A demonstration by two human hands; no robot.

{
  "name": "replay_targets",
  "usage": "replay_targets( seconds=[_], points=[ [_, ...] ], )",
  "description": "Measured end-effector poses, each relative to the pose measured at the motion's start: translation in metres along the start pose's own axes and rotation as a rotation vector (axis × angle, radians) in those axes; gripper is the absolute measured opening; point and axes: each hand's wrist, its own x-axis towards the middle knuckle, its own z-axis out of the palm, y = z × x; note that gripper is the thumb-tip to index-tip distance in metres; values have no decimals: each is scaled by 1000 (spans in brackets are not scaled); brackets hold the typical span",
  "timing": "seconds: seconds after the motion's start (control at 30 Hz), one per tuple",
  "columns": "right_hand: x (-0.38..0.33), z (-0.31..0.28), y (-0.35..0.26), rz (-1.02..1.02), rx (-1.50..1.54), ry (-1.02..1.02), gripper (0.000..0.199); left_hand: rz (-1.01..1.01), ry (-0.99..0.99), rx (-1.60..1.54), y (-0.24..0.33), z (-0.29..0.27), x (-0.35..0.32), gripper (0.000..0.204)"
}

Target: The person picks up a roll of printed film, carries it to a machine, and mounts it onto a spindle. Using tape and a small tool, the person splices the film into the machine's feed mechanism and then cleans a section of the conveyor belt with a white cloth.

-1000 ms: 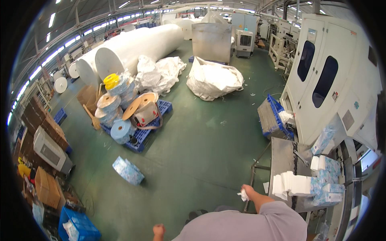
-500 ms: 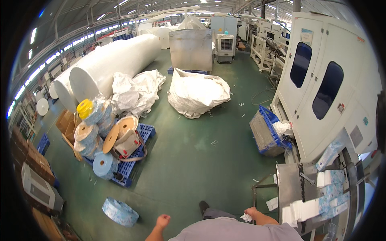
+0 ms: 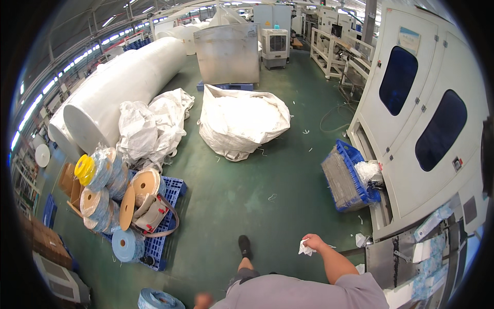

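In my right hand (image 3: 315, 241) is a crumpled white piece of tissue or thin sheet (image 3: 305, 249), its loose end hanging below my fingers. My right arm reaches forward over the green floor, left of the metal machine table. At the lower edge my left hand (image 3: 204, 300) is smeared by motion, so its fingers cannot be made out. Closest to it is a roll of blue-patterned film (image 3: 158, 299) lying on the floor. Ahead stands a large white woven sack (image 3: 244, 123), open at the top and full of white material.
A blue pallet (image 3: 165, 226) with film rolls and a bag (image 3: 152, 213) stands at left. On the right are a tilted blue crate (image 3: 355, 175), a white machine cabinet (image 3: 432, 118) and a table with patterned packs (image 3: 429, 265). Large white rolls (image 3: 128, 77) lie behind.
My right hand has moved forward and up, carrying the white sheet. My left hand has dropped toward the lower edge. The view has shifted forward, and one foot shows farther ahead.
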Motion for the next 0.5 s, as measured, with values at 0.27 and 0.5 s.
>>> replay_targets(
  seconds=[0.27, 0.5],
  points=[
    [84, -41, -3, 388, 207, 163, 32, 312, -248, 591, 207, -96, 232, 26],
    [101, -140, -10, 237, 1429, 434, 29, 171, -109, 153, 519, -131, 413, 37]
  ],
)
